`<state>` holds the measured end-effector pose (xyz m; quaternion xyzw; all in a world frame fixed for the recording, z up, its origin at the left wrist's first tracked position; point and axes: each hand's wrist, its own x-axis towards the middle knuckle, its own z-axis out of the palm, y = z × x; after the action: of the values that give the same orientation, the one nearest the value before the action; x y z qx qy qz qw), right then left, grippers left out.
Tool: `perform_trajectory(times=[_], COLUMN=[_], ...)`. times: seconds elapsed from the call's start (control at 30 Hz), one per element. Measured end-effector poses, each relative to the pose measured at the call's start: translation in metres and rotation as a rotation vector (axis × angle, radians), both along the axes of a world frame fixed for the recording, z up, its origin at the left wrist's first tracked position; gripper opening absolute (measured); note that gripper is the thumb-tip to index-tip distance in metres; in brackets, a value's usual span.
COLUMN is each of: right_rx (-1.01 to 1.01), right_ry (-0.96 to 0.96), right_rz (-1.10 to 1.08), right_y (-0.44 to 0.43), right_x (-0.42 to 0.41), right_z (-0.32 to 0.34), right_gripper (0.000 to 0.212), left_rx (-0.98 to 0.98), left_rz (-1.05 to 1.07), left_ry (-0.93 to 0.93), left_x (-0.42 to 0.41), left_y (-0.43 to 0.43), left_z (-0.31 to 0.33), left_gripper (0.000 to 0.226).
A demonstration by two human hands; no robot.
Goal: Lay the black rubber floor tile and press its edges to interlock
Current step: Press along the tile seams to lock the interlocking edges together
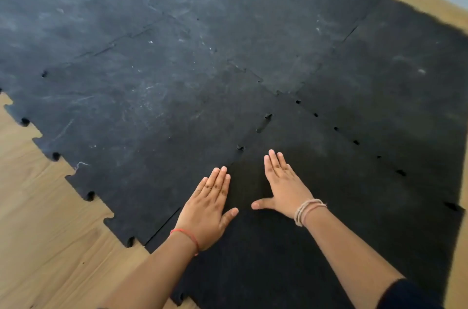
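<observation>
The left hand lies flat and open, palm down, fingers together, across the seam where the black rubber tile meets the scuffed neighbouring tile. The right hand is also spread flat, thumb out, pressing on the black rubber tile just inside that seam. This tile sits at the near right of the laid mat, with several puzzle notches along its edges not fully closed. Wooden floor shows at left.

Black rubber floor tile plain matte; far laid tiles black with whitish scuff streaks; floor light-brown woodgrain; red wrist thread; beige wrist cords.
</observation>
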<state>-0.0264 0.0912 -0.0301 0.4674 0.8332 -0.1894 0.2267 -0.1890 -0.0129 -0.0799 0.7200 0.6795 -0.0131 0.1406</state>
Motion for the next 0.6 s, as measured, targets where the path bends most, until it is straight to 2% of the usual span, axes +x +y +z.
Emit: perform_trajectory(times=[0.07,0.13,0.23,0.37,0.43,0.5,0.57,0.6], right_rx=[0.062,0.099,0.054,0.016,-0.009,-0.045,0.011,0.076], right_ry=[-0.052,-0.098,-0.183,-0.26,-0.212,-0.039,0.093,0.089], right_rz=[-0.026,0.06,0.123,0.119,0.111,0.078,0.056,0.062], right_y=[0.005,0.015,0.028,0.03,0.036,0.045,0.047,0.044], right_x=[0.005,-0.003,-0.017,-0.025,-0.023,-0.012,0.01,0.02], right_z=[-0.003,-0.005,-0.005,-0.003,0.003,0.003,-0.006,-0.012], right_gripper=[0.131,0.14,0.143,0.14,0.125,0.096,0.072,0.071], left_rx=[-0.042,-0.016,0.067,0.069,0.041,0.023,0.076,0.11], left_rz=[-0.015,-0.025,-0.025,-0.015,-0.023,-0.013,0.002,-0.016], left_ry=[-0.039,-0.052,-0.017,-0.002,-0.019,-0.022,-0.006,-0.014], left_x=[-0.001,0.0,0.001,0.002,0.003,0.005,0.01,0.014], left_y=[0.0,0.001,0.006,0.007,0.005,0.013,0.029,0.038], left_z=[-0.002,-0.004,-0.01,-0.011,-0.009,-0.009,-0.005,-0.005], left_gripper=[0.067,0.066,0.065,0.064,0.065,0.066,0.071,0.077])
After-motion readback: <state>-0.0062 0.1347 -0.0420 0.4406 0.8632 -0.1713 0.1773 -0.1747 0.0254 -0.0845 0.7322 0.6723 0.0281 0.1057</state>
